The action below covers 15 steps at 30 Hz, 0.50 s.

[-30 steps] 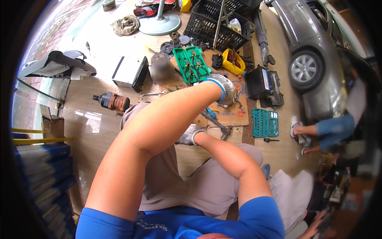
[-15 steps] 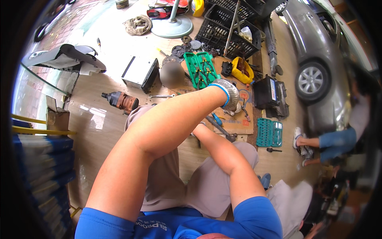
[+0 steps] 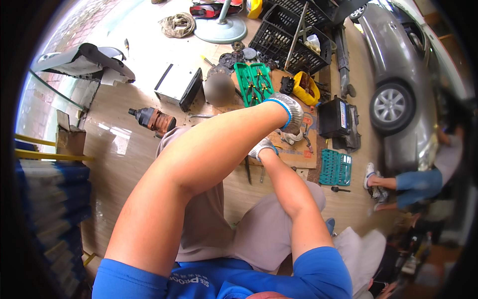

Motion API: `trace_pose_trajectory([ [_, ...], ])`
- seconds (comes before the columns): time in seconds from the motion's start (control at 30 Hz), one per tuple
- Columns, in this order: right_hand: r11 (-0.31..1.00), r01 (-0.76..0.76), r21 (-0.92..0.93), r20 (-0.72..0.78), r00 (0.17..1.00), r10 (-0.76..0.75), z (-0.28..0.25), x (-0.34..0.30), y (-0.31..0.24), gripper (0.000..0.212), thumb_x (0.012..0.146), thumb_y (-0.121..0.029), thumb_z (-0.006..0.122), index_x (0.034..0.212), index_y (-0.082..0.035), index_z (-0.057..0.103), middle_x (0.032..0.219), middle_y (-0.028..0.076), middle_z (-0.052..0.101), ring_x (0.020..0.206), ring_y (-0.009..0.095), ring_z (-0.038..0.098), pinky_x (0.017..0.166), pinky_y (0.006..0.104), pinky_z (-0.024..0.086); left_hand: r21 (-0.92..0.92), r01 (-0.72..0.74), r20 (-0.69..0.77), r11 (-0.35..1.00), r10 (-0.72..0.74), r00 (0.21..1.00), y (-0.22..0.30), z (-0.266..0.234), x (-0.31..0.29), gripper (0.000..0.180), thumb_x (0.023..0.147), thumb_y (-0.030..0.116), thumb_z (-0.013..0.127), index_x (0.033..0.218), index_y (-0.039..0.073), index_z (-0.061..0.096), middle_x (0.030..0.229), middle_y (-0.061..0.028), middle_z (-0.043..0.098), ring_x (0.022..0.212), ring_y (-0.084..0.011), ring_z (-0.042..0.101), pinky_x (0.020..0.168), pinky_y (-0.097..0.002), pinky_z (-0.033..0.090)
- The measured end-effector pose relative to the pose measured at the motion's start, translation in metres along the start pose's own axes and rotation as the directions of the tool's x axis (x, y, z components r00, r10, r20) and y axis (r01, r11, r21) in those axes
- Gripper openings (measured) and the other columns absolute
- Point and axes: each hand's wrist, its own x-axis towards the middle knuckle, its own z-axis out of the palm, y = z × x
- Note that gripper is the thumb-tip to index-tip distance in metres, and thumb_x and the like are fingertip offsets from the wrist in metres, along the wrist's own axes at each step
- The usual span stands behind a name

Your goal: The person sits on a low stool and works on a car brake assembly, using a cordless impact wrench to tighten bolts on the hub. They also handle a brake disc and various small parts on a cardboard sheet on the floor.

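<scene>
My left arm reaches across to the right, and my left hand [image 3: 295, 115] wears a pale knitted glove with a blue cuff. It is over the cardboard, just right of the green plier case [image 3: 253, 82]. Its fingers are bent away and mostly hidden. My right hand [image 3: 262, 148], gloved the same way, lies below the left forearm at the cardboard's near left edge. The left forearm hides much of it, and I cannot make out whether it holds anything. A dark rod-like tool [image 3: 248, 170] lies beside it on the floor.
Around the cardboard [image 3: 302, 158] are a yellow container [image 3: 305, 88], a black battery [image 3: 334, 117], a teal socket case [image 3: 335, 168] and black crates [image 3: 294, 42]. To the left lie a power tool [image 3: 152, 121] and a white box [image 3: 174, 85]. A person [image 3: 420, 184] crouches by the grey car [image 3: 391, 74].
My right hand has moved up and right, coming out from behind the left forearm and covering the spot where a blue-handled tool showed. My left hand has shifted slightly right.
</scene>
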Motion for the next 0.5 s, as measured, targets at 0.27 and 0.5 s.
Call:
trace_pose_trajectory([
  [0.27, 0.993, 0.016, -0.12, 0.115, 0.993, -0.002, 0.072, -0.006, 0.037, 0.08, 0.092, -0.07, 0.055, 0.146, -0.012, 0.056, 0.148, 0.017, 0.057, 0.133, 0.035, 0.058, 0.11, 0.0463, 0.046, 0.024, -0.069, -0.044, 0.997, 0.07, 0.997, 0.015, -0.004, -0.002, 0.047, 0.088, 0.045, 0.063, 0.108, 0.006, 0.079, 0.109, -0.0181, 0.076, 0.099, -0.035, 0.074, 0.085, -0.0454, 0.058],
  [0.5, 0.895, 0.445, -0.036, 0.123, 0.89, -0.438, 0.039, -0.051, -0.044, 0.078, 0.096, -0.064, 0.053, 0.153, -0.011, 0.047, 0.155, 0.019, 0.049, 0.141, 0.038, 0.049, 0.118, 0.0451, 0.037, -0.012, -0.022, -0.036, 1.0, 0.022, 0.999, 0.016, 0.014, 0.014, 0.047, 0.089, 0.045, 0.062, 0.111, 0.007, 0.079, 0.115, -0.0167, 0.075, 0.104, -0.0345, 0.073, 0.088, -0.0454, 0.057],
])
